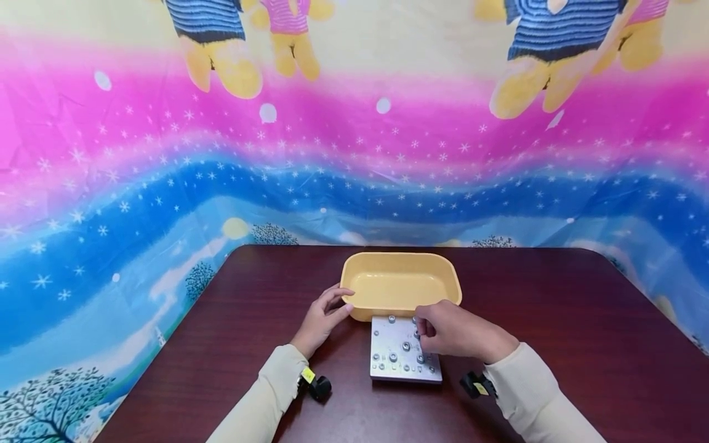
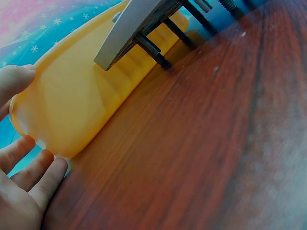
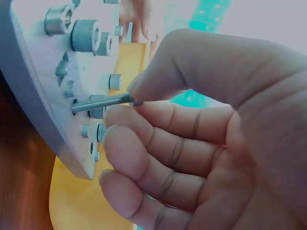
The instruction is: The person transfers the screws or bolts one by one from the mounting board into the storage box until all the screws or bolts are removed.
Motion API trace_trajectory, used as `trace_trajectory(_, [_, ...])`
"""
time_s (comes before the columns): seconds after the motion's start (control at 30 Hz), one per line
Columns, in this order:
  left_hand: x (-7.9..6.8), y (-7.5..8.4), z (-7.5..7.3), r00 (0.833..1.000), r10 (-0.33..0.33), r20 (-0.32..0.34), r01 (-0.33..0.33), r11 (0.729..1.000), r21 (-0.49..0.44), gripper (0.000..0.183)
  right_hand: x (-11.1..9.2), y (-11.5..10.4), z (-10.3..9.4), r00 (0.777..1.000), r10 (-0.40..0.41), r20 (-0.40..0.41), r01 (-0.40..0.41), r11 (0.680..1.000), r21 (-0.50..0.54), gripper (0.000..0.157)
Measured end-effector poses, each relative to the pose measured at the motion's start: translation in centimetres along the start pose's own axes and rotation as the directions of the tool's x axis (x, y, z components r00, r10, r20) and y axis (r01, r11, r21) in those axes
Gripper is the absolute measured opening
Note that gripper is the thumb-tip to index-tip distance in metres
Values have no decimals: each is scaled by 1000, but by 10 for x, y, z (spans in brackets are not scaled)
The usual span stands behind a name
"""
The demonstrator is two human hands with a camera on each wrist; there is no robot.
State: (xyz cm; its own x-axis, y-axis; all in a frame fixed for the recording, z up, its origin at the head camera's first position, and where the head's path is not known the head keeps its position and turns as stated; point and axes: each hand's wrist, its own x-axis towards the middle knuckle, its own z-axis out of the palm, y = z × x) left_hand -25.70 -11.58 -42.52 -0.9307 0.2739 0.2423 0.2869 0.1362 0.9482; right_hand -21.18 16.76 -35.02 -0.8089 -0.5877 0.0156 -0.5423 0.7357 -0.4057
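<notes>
A silver metal plate carries several socket-head screws of different sizes. My right hand pinches a thin screw between thumb and index finger, its shank tilted and its tip at a hole in the plate. The other right fingers curl loosely beneath. Behind the plate stands a yellow plastic tub. My left hand holds the tub's left end, thumb and fingers about its rim. In the left wrist view, threaded screw ends poke out under the raised plate.
Both things stand on a dark red-brown wooden table. A printed cloth hangs behind the table's far edge. Black wrist cameras sit at both cuffs, close to the tabletop.
</notes>
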Motion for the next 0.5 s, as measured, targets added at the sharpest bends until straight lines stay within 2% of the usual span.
trace_trajectory(0.33, [-1,-2,-2,1000,2,-6,-2,1000,-5,33,2,-2,1,999,-38,-21,39,998,47,18])
trace_trajectory(0.5, [1,-2,-2,1000,4,3,-4,1000,1,33,3,-3,-3,996,-60,-66,67,993,93,10])
